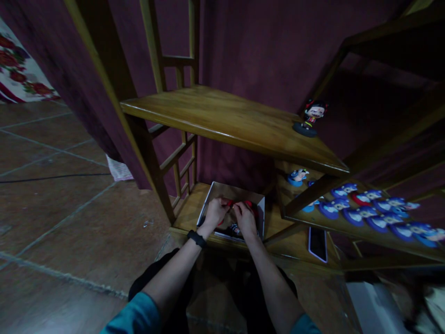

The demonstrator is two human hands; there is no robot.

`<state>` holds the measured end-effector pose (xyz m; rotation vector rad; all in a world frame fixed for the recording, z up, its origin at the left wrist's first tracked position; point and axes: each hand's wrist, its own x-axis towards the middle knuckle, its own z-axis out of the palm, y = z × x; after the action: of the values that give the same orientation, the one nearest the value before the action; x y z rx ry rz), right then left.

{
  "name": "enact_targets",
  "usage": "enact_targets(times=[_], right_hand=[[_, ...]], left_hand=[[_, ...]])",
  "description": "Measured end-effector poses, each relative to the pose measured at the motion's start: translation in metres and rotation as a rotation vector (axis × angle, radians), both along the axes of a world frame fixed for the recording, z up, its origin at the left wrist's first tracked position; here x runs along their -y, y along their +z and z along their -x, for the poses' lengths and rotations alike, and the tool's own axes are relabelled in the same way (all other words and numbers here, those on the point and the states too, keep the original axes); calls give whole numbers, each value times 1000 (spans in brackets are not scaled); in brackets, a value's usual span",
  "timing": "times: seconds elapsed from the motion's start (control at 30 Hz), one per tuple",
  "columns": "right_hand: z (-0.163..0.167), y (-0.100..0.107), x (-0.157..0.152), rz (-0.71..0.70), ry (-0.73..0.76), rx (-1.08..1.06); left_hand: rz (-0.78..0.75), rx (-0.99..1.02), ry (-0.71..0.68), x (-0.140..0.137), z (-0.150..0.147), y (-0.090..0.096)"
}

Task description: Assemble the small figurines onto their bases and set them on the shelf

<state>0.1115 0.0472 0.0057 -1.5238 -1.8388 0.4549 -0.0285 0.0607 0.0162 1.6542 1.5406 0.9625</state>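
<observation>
An open cardboard box (227,188) with white outer sides sits on the lowest shelf. Inside it, my left hand (216,213), with a dark band on its wrist, has its fingers closed on a small red piece (230,203). My right hand (245,221) is beside it, its fingertips pinched together at the same red piece; my fingers partly hide it. More red parts (249,203) show behind my right hand. Between my wrists, low in the box, lies a small black-and-white item (235,228), too dim to make out.
A wooden shelf board (208,111) hangs over the box, with a black-haired figurine (311,116) at its right end. Several blue-based figurines (359,214) stand on the shelf to the right. Below them lies a phone (317,243). A wooden post (146,162) rises at left.
</observation>
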Motion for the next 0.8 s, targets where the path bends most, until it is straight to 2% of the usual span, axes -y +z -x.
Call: enact_targets(times=[0.13, 0.3, 0.43, 0.6, 0.73, 0.8], right_hand=[[0, 0, 1, 1, 12, -10], [0, -6, -2, 114, -43, -94], [-1, -8, -5, 148, -40, -164], [-2, -8, -7, 171, -14, -276], [-1, -11, -6, 324, -22, -356], [0, -11, -6, 304, -16, -305]], left_hand=[[17, -5, -2, 3, -1, 4], [46, -27, 23, 7, -4, 9], [40, 1, 33, 4, -5, 4], [27, 254, 7, -5, -1, -13], [146, 555, 53, -4, 1, -18], [193, 665, 60, -1, 1, -17]])
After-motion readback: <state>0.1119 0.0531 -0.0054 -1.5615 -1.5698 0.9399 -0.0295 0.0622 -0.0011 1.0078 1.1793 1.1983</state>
